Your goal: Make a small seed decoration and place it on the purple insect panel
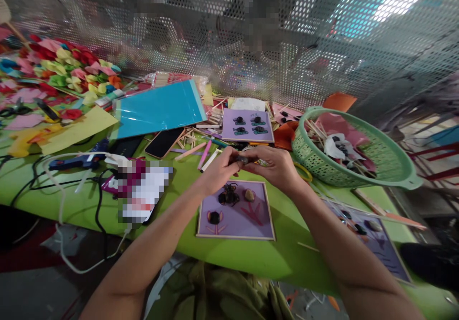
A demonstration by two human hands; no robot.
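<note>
My left hand and my right hand meet over the table, fingers pinched together on a small dark stone. Fingertips cover much of it, so its full shape cannot be made out. Just below them lies a purple picture board with a pale wooden frame. Stuck on it are a black spider-like figure, a tan pebble above pink leaf shapes, and a black stone flower with pink and orange petals.
A green basket of scraps stands at right, beside another purple board. Behind are a purple card, a phone and a blue sheet. Left lie a glue gun, cables and colourful petals.
</note>
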